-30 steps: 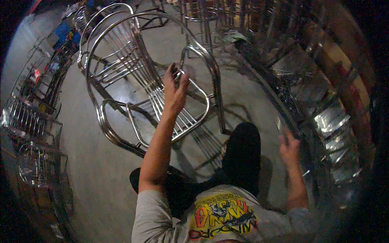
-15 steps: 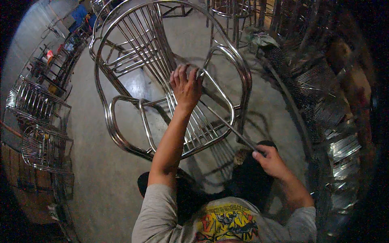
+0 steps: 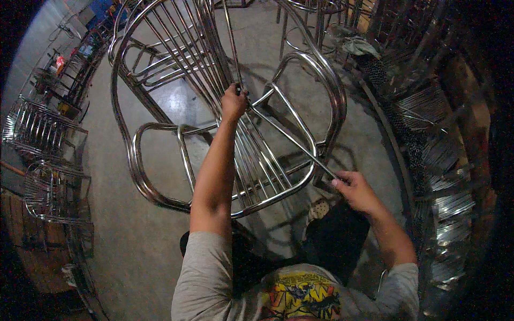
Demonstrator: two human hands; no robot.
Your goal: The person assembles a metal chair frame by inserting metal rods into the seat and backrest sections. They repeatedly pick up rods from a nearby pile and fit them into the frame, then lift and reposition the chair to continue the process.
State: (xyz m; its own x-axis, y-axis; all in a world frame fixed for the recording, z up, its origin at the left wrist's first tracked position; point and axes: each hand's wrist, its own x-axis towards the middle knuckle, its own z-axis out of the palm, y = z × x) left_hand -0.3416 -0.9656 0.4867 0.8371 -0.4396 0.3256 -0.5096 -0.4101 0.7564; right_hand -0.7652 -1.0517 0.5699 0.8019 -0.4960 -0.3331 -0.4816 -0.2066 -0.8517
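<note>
A shiny metal chair frame (image 3: 140, 174), with curved tubular arms and a fan of thin slats, stands on the floor in front of me. My left hand (image 3: 234, 104) is closed around a thin metal rod (image 3: 286, 132) where the slats bend between seat and back. From there the rod slants down to the right, across the frame's right side. My right hand (image 3: 353, 188) grips its lower end, outside the frame near my knee. Another straight length rises above my left fist; it looks like the same rod, bent, but the fist hides the join.
Chair frames (image 3: 40, 128) are stacked along the left. Bundles of metal rods and tubes (image 3: 455, 208) lie along the right, near a pale cloth (image 3: 358, 47). A tall stool-like frame (image 3: 310, 32) stands at the back right. Concrete floor (image 3: 115, 235) surrounds the chair.
My left hand has gone from loosely spread fingers to a closed grip on the rod. A straight length now shows above it. My right hand keeps its hold, slightly higher in view.
</note>
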